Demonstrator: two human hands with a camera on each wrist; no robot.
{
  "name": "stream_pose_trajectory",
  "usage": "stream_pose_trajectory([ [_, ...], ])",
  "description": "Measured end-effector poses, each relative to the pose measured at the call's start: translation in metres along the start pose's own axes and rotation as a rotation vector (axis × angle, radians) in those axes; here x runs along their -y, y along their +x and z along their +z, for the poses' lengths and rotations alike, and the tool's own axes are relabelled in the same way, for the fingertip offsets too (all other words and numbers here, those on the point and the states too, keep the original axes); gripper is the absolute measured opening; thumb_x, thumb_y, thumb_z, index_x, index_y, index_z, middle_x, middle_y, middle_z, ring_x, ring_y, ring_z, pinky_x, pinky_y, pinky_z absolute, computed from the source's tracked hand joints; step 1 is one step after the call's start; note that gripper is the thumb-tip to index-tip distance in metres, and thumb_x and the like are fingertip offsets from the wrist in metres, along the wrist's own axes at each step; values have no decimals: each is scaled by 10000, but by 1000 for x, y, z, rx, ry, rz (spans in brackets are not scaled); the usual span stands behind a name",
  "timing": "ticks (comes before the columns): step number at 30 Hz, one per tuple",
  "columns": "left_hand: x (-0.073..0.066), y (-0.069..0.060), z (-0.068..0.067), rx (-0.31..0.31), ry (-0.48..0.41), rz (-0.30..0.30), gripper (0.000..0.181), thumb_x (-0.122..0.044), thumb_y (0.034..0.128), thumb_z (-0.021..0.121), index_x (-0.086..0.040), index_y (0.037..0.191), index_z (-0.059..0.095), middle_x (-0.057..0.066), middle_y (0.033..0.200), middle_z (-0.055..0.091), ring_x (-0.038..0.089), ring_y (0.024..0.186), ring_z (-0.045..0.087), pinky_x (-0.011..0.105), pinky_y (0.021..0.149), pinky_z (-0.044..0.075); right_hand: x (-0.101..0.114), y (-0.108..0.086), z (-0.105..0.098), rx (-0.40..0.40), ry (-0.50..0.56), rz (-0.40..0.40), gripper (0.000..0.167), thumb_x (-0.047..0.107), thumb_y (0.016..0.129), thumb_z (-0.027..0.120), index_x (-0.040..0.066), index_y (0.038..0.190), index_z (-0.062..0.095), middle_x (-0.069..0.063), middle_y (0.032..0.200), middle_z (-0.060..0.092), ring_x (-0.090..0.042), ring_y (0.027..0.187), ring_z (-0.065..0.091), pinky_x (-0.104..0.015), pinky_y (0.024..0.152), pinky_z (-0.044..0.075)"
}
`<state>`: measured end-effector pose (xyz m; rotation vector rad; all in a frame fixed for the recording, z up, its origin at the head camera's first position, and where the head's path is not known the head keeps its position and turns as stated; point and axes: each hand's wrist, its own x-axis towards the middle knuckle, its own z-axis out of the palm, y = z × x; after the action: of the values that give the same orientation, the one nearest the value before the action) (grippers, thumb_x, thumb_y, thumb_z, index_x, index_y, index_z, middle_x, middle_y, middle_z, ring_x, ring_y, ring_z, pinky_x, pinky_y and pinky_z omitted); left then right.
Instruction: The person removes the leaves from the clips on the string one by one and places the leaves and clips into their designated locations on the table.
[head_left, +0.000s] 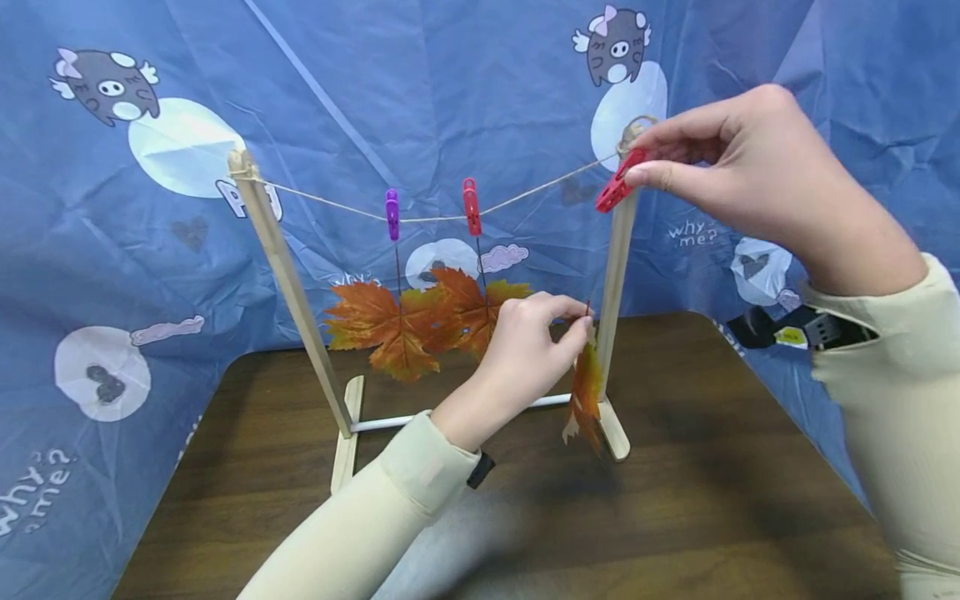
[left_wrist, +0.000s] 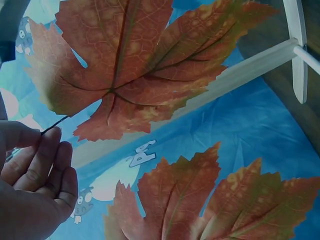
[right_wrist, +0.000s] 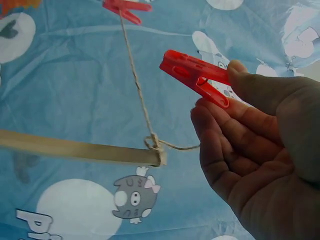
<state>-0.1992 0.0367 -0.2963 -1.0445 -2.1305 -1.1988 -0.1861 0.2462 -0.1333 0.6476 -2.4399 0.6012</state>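
Note:
My left hand [head_left: 528,333] pinches the thin dark stem of an orange and green artificial maple leaf [head_left: 586,387], which hangs below the fingers beside the right post. In the left wrist view that leaf [left_wrist: 135,65] spreads out broad and veined. Up by the top of the right post, my right hand [head_left: 738,167] holds a red clothespin [head_left: 619,182] by its handle ends between thumb and fingers. The right wrist view shows this clothespin [right_wrist: 195,75] apart from the twine [right_wrist: 135,75]. A purple clothespin [head_left: 392,215] and another red clothespin [head_left: 472,207] hold two more maple leaves by their stems on the line.
The twine runs between a left wooden post [head_left: 288,283] and a right wooden post [head_left: 619,275]. A white rod [head_left: 386,422] joins their feet on the dark wooden table [head_left: 675,500]. A blue printed cloth [head_left: 495,83] hangs behind.

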Motion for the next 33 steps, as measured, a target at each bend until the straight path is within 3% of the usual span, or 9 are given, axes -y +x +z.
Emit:
stream_pose_trajectory([
  [7,-3,-17,-7,-10,-8,23,88,-12,896,719,-41,939,790,26,867,741,135,760,646,210,651,456,-4,-24,16,50,48,6,278,182,860,846,74,1109,788,-20,871,730,-155,685,573,-197,543,410],
  [15,-2,-40,-19,-29,-27,36,93,-14,882,711,-39,925,789,14,867,739,101,794,665,248,708,493,-11,-53,38,98,83,32,253,198,833,872,99,1056,804,48,834,740,-120,689,639,-197,560,432],
  [24,-7,-66,-35,-56,-63,51,72,21,864,726,-17,896,779,22,848,730,106,802,678,263,694,517,-30,-87,65,125,159,-31,219,91,801,881,94,999,788,117,825,733,-81,696,675,-179,599,487],
  [33,-14,-90,-47,-52,-69,18,97,33,836,742,-43,877,785,-39,827,717,37,777,642,209,638,481,-40,-108,88,170,236,20,308,109,816,873,56,1101,767,71,853,732,-97,727,682,-184,639,518],
])
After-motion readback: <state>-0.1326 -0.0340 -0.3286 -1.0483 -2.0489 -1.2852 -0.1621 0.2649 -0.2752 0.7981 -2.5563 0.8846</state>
